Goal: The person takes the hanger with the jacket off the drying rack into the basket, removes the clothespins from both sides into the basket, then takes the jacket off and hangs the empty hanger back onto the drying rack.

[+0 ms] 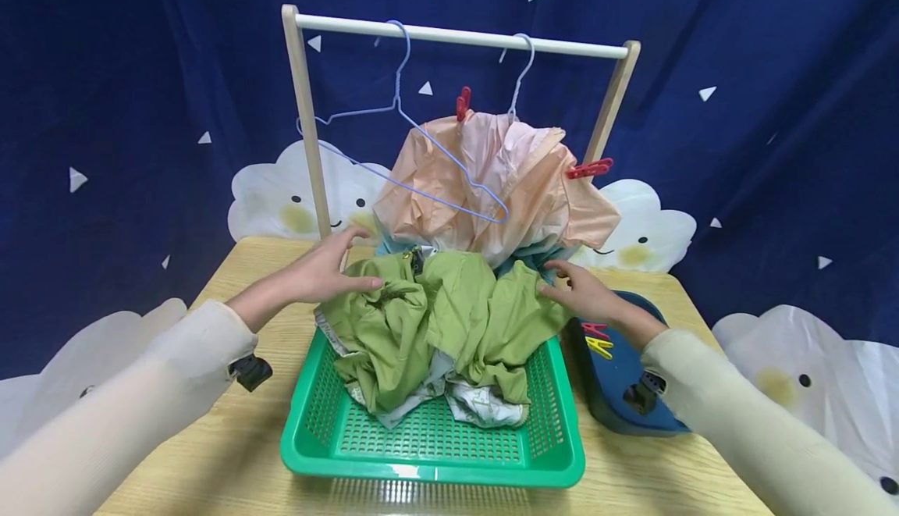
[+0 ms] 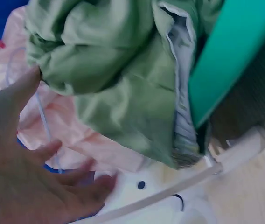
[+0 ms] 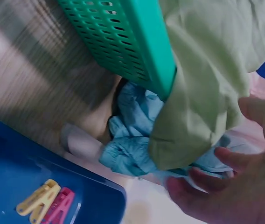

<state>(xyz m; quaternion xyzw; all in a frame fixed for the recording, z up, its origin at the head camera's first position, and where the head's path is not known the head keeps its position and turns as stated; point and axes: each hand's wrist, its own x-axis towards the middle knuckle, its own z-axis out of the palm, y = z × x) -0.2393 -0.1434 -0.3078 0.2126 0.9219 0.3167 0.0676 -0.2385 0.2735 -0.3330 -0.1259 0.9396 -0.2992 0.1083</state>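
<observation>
A crumpled green garment [image 1: 456,305] with a pale printed lining lies over the far part of a green plastic basket [image 1: 435,475]. My left hand [image 1: 330,270] is at its far left side, fingers spread and thumb out along the cloth. In the left wrist view, the left thumb overlaps the green fabric while the other fingers stand apart from it. At the opposite side, my right hand [image 1: 583,290] has its fingers loosely bent and parted beside the garment's edge. Nothing is gripped by the right fingers in the right wrist view.
Behind the basket stands a rack with a white rod [image 1: 463,36]. A blue hanger [image 1: 421,133] hangs bare; a white hanger [image 1: 521,79] carries a peach garment [image 1: 485,180] with red clothespins [image 1: 590,169]. A blue bin [image 1: 632,399] on the right holds clothespins [image 3: 39,200].
</observation>
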